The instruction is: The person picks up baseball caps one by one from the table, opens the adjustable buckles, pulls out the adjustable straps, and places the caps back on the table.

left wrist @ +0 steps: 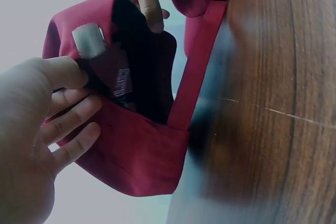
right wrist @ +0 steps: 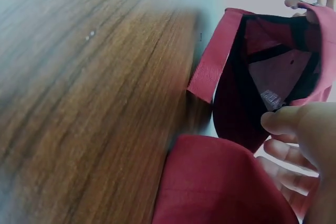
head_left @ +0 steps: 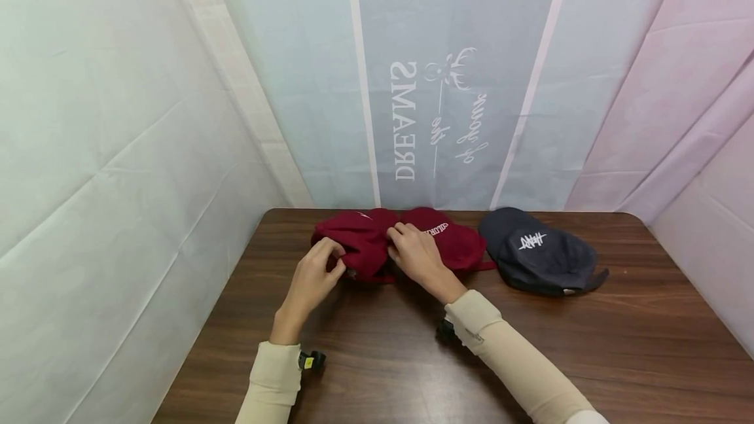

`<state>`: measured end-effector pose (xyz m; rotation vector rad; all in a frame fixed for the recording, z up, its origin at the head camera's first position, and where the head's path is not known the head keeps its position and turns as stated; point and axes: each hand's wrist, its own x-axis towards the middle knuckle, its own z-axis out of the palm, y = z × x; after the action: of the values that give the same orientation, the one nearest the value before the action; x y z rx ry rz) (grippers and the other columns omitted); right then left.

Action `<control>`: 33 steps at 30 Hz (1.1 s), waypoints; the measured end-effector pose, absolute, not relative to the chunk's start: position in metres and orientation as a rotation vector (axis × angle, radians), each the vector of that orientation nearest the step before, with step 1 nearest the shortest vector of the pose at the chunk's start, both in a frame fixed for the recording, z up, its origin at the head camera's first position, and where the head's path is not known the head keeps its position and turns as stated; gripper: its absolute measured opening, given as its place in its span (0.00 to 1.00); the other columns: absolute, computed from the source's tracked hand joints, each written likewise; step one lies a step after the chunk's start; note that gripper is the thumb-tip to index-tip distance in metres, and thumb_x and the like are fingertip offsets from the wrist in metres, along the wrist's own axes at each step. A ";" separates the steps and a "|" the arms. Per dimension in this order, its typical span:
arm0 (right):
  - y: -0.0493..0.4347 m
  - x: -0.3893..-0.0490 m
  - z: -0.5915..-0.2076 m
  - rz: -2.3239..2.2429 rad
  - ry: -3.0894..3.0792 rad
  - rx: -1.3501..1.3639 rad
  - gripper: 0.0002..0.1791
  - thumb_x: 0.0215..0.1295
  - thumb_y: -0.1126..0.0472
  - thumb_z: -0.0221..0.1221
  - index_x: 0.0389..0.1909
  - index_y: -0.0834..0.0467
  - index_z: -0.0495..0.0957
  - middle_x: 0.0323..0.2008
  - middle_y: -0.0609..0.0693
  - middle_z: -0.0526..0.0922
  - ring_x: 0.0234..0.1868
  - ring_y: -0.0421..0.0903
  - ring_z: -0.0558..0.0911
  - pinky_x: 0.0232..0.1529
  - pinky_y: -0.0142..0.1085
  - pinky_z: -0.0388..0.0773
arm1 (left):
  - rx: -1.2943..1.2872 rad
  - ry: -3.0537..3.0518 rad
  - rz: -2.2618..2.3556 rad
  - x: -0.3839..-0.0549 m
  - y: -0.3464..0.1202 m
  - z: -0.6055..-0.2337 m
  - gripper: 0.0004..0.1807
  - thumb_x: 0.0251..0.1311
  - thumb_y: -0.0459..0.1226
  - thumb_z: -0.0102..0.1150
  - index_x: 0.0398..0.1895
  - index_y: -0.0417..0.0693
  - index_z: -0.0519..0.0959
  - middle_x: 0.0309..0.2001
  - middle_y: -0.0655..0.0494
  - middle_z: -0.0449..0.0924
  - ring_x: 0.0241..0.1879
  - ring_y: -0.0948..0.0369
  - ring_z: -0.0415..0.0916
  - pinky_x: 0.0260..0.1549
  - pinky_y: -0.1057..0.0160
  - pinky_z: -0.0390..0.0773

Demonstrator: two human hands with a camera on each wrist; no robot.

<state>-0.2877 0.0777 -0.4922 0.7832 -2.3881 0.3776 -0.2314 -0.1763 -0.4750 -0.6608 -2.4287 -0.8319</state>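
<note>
A dark red baseball cap [head_left: 365,247] is at the left of a row of caps, its hollow underside showing in both wrist views. My left hand [head_left: 312,280] pinches its rim between thumb and fingers, close to a silver buckle [left wrist: 89,40]. On the opposite side of the opening, my right hand [head_left: 417,252] has its thumb inside the rim and its fingers outside, pinching the edge. The cap's red strap [left wrist: 199,66] spans the back on the table side. Just right of it, partly behind my right hand, lies a second red cap [head_left: 459,244] with white lettering.
A dark navy cap [head_left: 544,257] with white lettering lies at the right of the row, its strap pointing right. All sit near the far edge of a brown wood-grain table [head_left: 389,371]. Printed cloth [head_left: 448,12] hangs directly behind, with pale cloth [head_left: 118,149] along the left.
</note>
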 end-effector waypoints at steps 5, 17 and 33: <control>0.077 -0.289 -0.496 0.343 -2.435 0.798 0.09 0.63 0.61 0.74 0.41 0.58 0.86 0.39 0.52 0.87 0.39 0.52 0.84 0.36 0.47 0.86 | -0.628 -2.516 -0.803 -0.231 -0.175 -0.479 0.09 0.65 0.26 0.65 0.42 0.47 0.79 0.41 0.54 0.80 0.37 0.58 0.75 0.35 0.61 0.77; 0.079 -0.285 -0.497 0.284 -2.508 0.857 0.08 0.65 0.59 0.73 0.42 0.57 0.88 0.40 0.51 0.91 0.39 0.52 0.84 0.40 0.46 0.84 | -0.551 -2.802 -0.776 -0.228 -0.176 -0.488 0.09 0.67 0.26 0.62 0.42 0.50 0.81 0.44 0.55 0.81 0.42 0.60 0.74 0.45 0.55 0.80; 0.082 -0.279 -0.494 0.320 -2.546 0.853 0.07 0.65 0.60 0.72 0.42 0.56 0.88 0.42 0.51 0.91 0.41 0.52 0.84 0.43 0.45 0.85 | -0.532 -2.747 -0.765 -0.223 -0.174 -0.483 0.09 0.67 0.29 0.61 0.35 0.55 0.84 0.38 0.60 0.84 0.28 0.66 0.68 0.30 0.65 0.72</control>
<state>-0.2794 0.0821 -0.4939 0.8529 -2.5465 0.3196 -0.2229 -0.1739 -0.4830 -0.5324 -2.7474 -0.7652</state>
